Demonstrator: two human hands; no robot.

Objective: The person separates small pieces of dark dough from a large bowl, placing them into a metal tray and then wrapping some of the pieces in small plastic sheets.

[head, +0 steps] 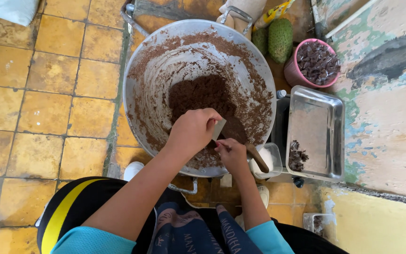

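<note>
Seen from the head camera, a large metal basin sat on the tiled floor, smeared with brown paste, so both hands could reach in. The left hand was closed on a flat scraper. The right hand pinched a wooden-handled tool at the near rim. A steel tray lay beside it.

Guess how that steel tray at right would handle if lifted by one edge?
The steel tray probably stays stiff, being formed metal with a rolled rim. Likely light, since only a small pile of dark chunks sits in one corner. Tilted, those chunks would probably slide on the smooth bottom.
</note>
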